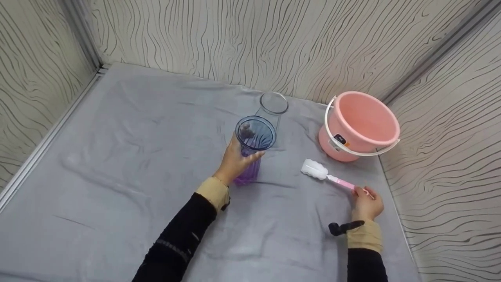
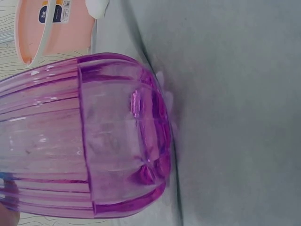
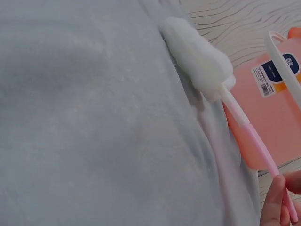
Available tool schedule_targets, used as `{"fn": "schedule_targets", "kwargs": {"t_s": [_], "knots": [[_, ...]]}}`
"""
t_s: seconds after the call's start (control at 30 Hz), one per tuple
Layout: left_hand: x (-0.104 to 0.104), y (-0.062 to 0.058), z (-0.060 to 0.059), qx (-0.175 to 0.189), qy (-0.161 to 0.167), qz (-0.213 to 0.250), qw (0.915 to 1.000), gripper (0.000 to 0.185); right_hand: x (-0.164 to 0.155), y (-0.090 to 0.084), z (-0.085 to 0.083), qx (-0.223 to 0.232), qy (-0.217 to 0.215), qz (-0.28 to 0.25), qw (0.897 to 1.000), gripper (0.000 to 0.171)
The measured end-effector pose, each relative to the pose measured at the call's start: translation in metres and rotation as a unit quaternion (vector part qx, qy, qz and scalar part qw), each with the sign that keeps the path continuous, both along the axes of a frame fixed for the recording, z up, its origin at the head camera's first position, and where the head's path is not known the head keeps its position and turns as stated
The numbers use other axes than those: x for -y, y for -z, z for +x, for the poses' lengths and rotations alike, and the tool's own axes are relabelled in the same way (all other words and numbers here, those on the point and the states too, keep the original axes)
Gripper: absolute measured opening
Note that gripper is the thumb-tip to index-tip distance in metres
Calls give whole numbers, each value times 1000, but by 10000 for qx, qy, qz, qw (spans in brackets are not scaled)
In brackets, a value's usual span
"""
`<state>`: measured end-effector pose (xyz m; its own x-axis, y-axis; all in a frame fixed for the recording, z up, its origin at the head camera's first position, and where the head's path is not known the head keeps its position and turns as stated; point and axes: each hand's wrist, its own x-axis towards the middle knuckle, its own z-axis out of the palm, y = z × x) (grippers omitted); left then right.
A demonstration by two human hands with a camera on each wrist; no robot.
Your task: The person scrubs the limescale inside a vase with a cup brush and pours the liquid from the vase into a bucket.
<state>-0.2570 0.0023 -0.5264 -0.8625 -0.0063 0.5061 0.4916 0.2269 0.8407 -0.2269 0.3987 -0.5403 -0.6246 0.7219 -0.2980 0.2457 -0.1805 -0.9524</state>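
A ribbed glass vase (image 1: 250,168), blue at the rim and purple toward the base, is gripped around its side by my left hand (image 1: 231,160). In the left wrist view the vase's thick purple base (image 2: 136,141) fills much of the picture, close to the cloth; whether it touches the cloth I cannot tell. My right hand (image 1: 367,203) pinches the pink handle of a white sponge bottle brush (image 1: 315,169) between thumb and fingers. The brush head points away to the left, and the right wrist view shows its white sponge (image 3: 197,59) near the bucket.
Behind the vase stands a clear glass container (image 1: 274,113), partly hidden by it. A pink bucket (image 1: 348,135) with a white handle stands at the right, near the patterned wall (image 1: 454,137). Grey wrinkled cloth (image 1: 117,156) covers the table.
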Motion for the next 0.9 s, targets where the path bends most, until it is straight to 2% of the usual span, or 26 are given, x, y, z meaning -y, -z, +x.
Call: {"fn": "schedule_targets", "kwargs": {"t_s": [0.13,0.3,0.43,0.57,0.67,0.77,0.9], "knots": [[0,0,0,59,-86,-75,9999,86,-3,6,1,283,-144,499,9982,43],[0,0,0,35,-14,-83,10000,85,-3,12,4,963,-800,1354,9828,39],[1,1,0,-40,-52,-134,9999,85,-2,15,4,1230,-1272,2036,9629,32],[1,1,0,-100,-19,-107,9999,82,-2,19,6,1491,-1455,3094,9278,26],[1,1,0,-152,19,-68,9999,82,-3,23,7,1396,-1496,3527,9131,22],[1,1,0,-167,8,-62,9998,82,-4,25,6,1206,-1612,3592,9113,20],[1,1,0,-121,-20,-45,9999,81,-5,25,7,1258,-1731,3602,9080,19]]}}
